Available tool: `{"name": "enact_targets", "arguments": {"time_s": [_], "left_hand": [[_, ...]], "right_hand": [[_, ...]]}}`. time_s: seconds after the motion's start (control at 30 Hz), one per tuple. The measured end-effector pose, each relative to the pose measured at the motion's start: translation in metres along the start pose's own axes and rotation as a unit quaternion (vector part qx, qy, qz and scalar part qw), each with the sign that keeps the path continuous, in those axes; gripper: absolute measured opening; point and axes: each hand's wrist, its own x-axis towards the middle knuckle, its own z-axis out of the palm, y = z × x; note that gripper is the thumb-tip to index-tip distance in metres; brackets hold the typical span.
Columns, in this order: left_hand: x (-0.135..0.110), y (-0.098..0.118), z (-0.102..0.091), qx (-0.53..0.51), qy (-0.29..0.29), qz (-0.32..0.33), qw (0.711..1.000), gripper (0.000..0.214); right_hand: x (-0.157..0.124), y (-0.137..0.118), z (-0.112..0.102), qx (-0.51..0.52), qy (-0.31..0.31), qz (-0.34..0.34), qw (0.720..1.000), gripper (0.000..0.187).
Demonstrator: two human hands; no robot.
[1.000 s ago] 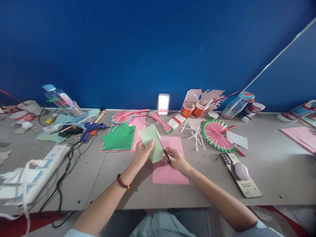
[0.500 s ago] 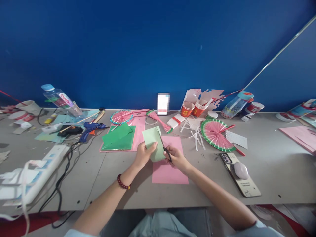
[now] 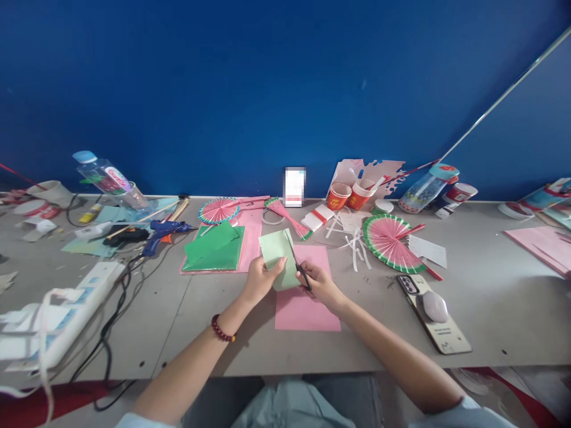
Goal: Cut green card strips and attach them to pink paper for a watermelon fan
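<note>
Between thumb and fingers, my left hand [image 3: 263,278] grips a pale green sheet of paper [image 3: 276,252] by its left side, tilted above the table. My right hand [image 3: 320,282] is closed round the black handles of a pair of scissors [image 3: 303,276]. The blades lie along the right part of the pale green paper, pointing away from me. Whether the blades are fully closed is hard to make out. Under both hands lies a pink sheet of paper [image 3: 307,312], partly covered by the green one.
Left of my hands lie green paper packs [image 3: 218,252] and a blue glue gun [image 3: 163,235], with a white power strip [image 3: 84,315] nearer. On the right are a watermelon-patterned paper fan [image 3: 388,241], white paper strips [image 3: 355,249] and a phone [image 3: 432,315]. Red paper cups [image 3: 339,196] stand behind.
The pale green paper and my left hand have shifted very slightly to the right. My right hand and the scissors stay almost in place.
</note>
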Motion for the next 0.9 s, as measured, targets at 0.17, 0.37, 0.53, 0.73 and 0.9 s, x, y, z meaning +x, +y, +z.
{"name": "enact_targets", "arguments": {"time_s": [0.17, 0.37, 0.53, 0.73, 0.9], "left_hand": [[-0.0001, -0.0006, -0.0002, 0.003, -0.001, 0.002, 1.000, 0.034], [-0.0003, -0.0030, 0.0002, -0.004, -0.001, -0.005, 1.000, 0.034], [0.0003, -0.0035, 0.0000, -0.001, -0.001, 0.004, 1.000, 0.032], [0.0009, -0.0054, 0.0004, -0.010, -0.004, -0.006, 1.000, 0.033], [0.0014, -0.0059, 0.0011, -0.027, -0.004, -0.021, 0.999, 0.034]], "right_hand": [[-0.0007, -0.0005, 0.0011, -0.001, -0.001, 0.001, 1.000, 0.044], [-0.0010, 0.0000, 0.0013, -0.012, -0.002, 0.002, 1.000, 0.043], [-0.0006, 0.0002, 0.0014, -0.006, -0.003, 0.003, 1.000, 0.043], [0.0011, 0.0042, 0.0006, 0.000, -0.006, 0.001, 1.000, 0.044], [0.0010, 0.0047, -0.0009, -0.013, -0.009, -0.001, 1.000, 0.043]]}}
